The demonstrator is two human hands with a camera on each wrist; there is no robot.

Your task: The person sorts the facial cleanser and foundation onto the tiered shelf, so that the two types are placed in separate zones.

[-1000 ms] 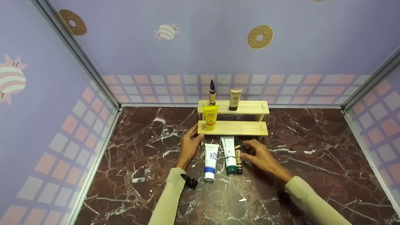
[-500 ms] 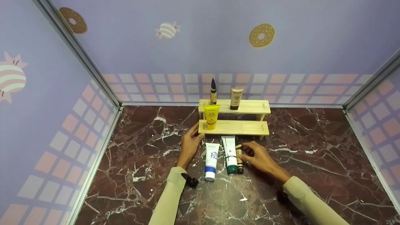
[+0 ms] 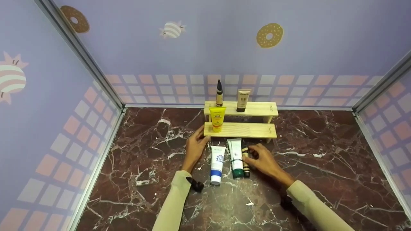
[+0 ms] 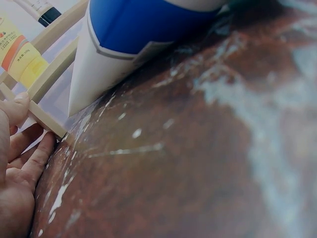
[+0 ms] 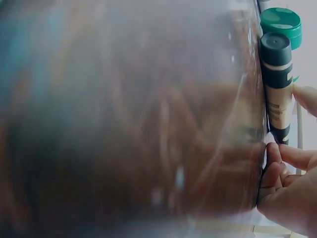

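Firstly, clock positions are taken from the middle of the rack (image 3: pixel 257 130), twelve being the far side.

At eight o'clock, the left hand (image 3: pixel 194 149) pinches the rack's near corner, thumb on one side of the end piece and fingers on the other; the rack stands level. At seven, the blue tube (image 3: pixel 217 163) lies flat on the table (image 3: pixel 144 154), cap towards six, untouched. At nine on the lower tier, the yellow tube (image 3: pixel 217 120) stands upright; at ten on the upper tier, the pen (image 3: pixel 219 96) stands point up. At six, the green tube (image 3: pixel 236 157) lies flat, just beside the next item. Near twelve, the BB tube (image 3: pixel 243 101) stands on the upper tier.

Also near six, the gold tube (image 3: pixel 246 167) lies flat, tapered end towards twelve. At five is the right hand (image 3: pixel 266 160): thumb against the tube's barrel, index finger by its tapered end, other fingers curled at the table. Whether the pinch is firm, I cannot tell.

Change noted: a second ago the thumb was at the gold tube's edge; it now laps over it. All else appears unmoved. Finding: this tube is being taken in hand, but not yet lifted.
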